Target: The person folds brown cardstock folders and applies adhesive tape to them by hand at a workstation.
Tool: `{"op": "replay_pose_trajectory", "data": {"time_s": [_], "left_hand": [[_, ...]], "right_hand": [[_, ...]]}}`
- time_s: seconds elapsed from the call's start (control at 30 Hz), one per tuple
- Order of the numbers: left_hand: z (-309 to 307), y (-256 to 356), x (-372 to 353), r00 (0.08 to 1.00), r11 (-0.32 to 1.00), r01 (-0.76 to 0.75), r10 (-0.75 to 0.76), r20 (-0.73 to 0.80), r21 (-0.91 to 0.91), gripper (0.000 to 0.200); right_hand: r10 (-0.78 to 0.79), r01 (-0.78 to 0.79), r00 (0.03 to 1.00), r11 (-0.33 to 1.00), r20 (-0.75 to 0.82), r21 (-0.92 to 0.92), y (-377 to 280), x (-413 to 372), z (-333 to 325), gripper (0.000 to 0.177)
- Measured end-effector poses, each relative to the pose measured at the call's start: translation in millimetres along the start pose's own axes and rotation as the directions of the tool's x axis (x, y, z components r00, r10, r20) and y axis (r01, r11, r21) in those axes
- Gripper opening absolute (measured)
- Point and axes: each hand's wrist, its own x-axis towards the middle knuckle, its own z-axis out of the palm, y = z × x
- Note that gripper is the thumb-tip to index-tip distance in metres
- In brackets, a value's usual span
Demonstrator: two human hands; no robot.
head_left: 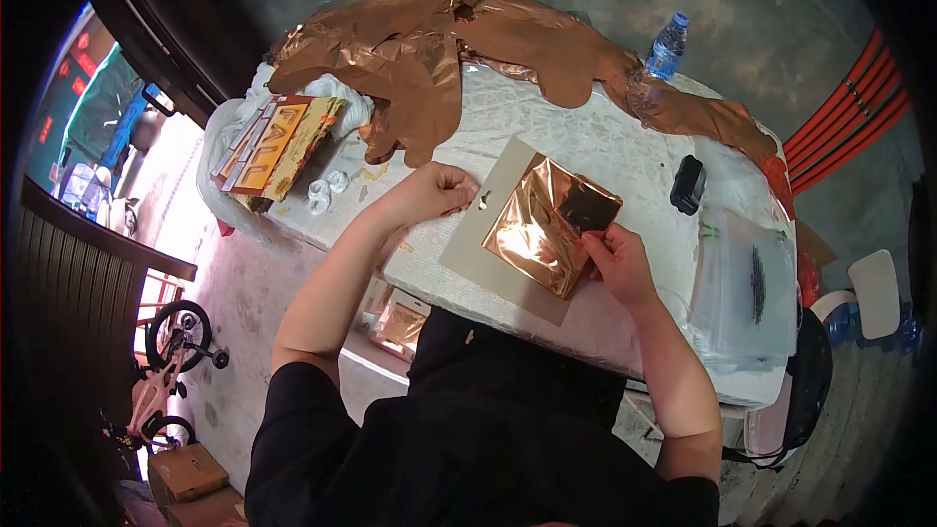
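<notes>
A grey backing card [466, 246] with a hang hole lies tilted on the table in front of me. On it rests a folded piece of shiny copper-coloured foil [532, 224], with a dark patch near its upper right corner. My left hand [429, 197] is closed at the card's upper left edge, with thumb and fingers together there. At the foil's right side, my right hand [621, 262] pinches its edge between thumb and fingers. Part of the card is hidden under the foil.
Large flattened copper foil pieces [410, 68] lie along the table's far edge, by a water bottle [668, 47]. A stack of printed cards [278, 151] and small white rolls [327, 191] are left. A black object [687, 184] and clear plastic bags [747, 283] lie right.
</notes>
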Motion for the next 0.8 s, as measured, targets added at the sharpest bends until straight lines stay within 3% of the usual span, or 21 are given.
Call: {"op": "replay_pose_trajectory", "data": {"time_s": [0.07, 0.1, 0.17, 0.2, 0.27, 0.3, 0.37, 0.4, 0.47, 0.5, 0.57, 0.6, 0.7, 0.73, 0.8], "left_hand": [[0.0, -4.3, 0.5, 0.996, 0.978, -0.085, 0.089, -0.008, 0.19, 0.018], [1.1, -1.5, -1.1, 0.996, 0.978, -0.085, 0.089, -0.009, 0.19, 0.018], [4.1, 4.8, -4.7, 0.98, 0.873, -0.175, 0.2, -0.007, 0.455, 0.013], [3.3, 2.0, -3.3, 0.98, 0.874, -0.175, 0.2, -0.006, 0.454, 0.013], [-0.1, -6.0, -0.9, 0.882, 0.599, -0.389, 0.46, 0.097, 0.7, 0.013], [-0.3, -4.3, -2.9, 0.883, 0.6, -0.387, 0.46, 0.095, 0.7, 0.013], [-1.3, 0.1, -8.8, 0.961, 0.571, -0.108, 0.269, -0.061, 0.814, 0.013], [-2.4, 6.7, -16.5, 0.961, 0.569, -0.103, 0.27, -0.067, 0.816, 0.013], [-2.7, 22.4, -41.3, 0.984, 0.732, -0.139, 0.179, 0.008, 0.667, 0.011], [-2.1, 27.3, -53.5, 0.984, 0.73, -0.132, 0.176, 0.001, 0.671, 0.011], [-2.0, 32.1, -74.6, 0.998, 0.812, -0.037, 0.005, 0.056, 0.583, 0.011], [-4.9, 30.0, -79.8, 1.0, 0.811, 0.02, -0.029, 0.007, 0.585, 0.013], [-19.2, 21.7, -93.8, 0.986, 0.773, 0.013, 0.096, -0.137, 0.634, 0.014], [-28.8, 14.3, -96.3, 0.981, 0.757, -0.043, 0.157, -0.118, 0.652, 0.013], [-53.9, 1.4, -100.7, 0.967, 0.734, 0.001, 0.172, -0.187, 0.68, 0.013]], "right_hand": [[0.008, -0.008, 1.0, 1.0, -0.004, -0.019, -1.3, 0.9, 1.2, 0.013], [0.01, -0.01, 1.0, 1.0, 0.004, -0.017, -0.2, 1.4, 0.5, 0.013], [0.016, -0.016, 1.0, 1.0, 0.009, -0.015, -0.2, 0.6, 0.4, 0.013], [0.013, -0.013, 1.0, 0.999, 0.0, -0.032, -2.3, 0.2, 1.2, 0.013], [0.01, -0.01, 1.0, 0.999, -0.006, -0.05, -2.9, 0.2, 2.2, 0.013], [0.012, -0.011, 1.0, 0.999, 0.002, -0.035, -1.9, 0.4, 1.8, 0.013], [0.011, -0.011, 1.0, 1.0, 0.014, -0.02, -1.4, -0.3, 0.8, 0.013], [0.017, -0.017, 1.0, 0.999, 0.002, -0.036, -2.3, -0.4, 0.9, 0.014], [0.019, -0.019, 1.0, 0.999, -0.001, -0.046, -1.5, 0.5, 1.7, 0.014], [0.021, -0.021, 1.0, 0.999, 0.007, -0.032, -0.2, 1.1, 0.7, 0.014], [0.018, -0.018, 1.0, 1.0, 0.02, -0.014, 1.4, 1.9, -0.2, 0.015], [0.014, -0.013, 1.0, 0.999, 0.003, -0.048, 1.8, 1.4, 0.0, 0.015], [0.002, -0.002, 1.0, 0.998, -0.01, -0.066, 4.8, 0.5, -0.2, 0.015], [-0.003, 0.002, 1.0, 0.999, -0.012, -0.054, 5.6, 0.5, -0.4, 0.015], [-0.012, 0.011, 1.0, 0.998, -0.016, -0.062, 6.2, 1.1, 0.0, 0.015]]}}
